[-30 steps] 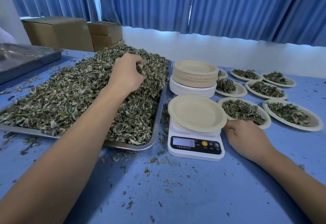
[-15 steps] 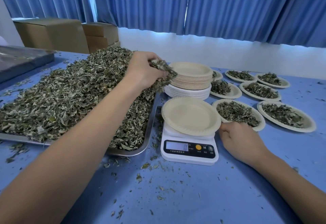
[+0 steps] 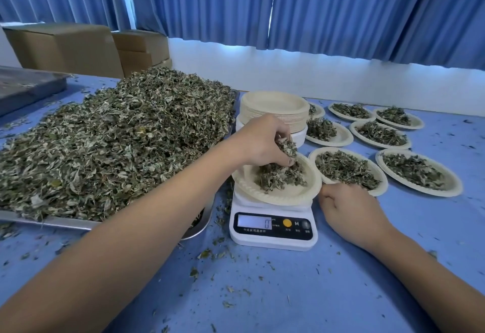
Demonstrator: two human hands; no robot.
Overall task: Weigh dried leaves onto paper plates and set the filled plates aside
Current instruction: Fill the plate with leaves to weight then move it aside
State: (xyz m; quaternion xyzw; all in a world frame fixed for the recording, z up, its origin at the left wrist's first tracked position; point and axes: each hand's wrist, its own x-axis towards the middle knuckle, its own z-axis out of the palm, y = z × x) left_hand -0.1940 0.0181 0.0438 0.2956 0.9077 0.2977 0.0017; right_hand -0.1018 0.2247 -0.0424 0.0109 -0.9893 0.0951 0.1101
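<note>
Head view: my left hand hangs over the white digital kitchen scale, fingers curled down round a clump of dried green-grey leaves. My fingertips touch the small heap of leaves lying in the round beige paper plate, which sits on the scale's platform. The scale's display reads 0.

My right hand rests on the blue table just right of the scale, fingers loosely curled and holding nothing. I cannot tell whether they touch the plate's rim.

Left of the scale, a shallow metal tray carries the big mound of dried leaves, and my left forearm crosses its near corner. Directly behind the scale stands a stack of empty paper plates. To the right of the scale and further back, filled paper plates lie in rows, the nearest just beside the plate on the scale. Leaf crumbs are scattered over the table in front of the scale.

Far behind the scale to the left stand brown cardboard boxes, with a second grey metal tray beside them. Blue pleated curtains hang along the back.
</note>
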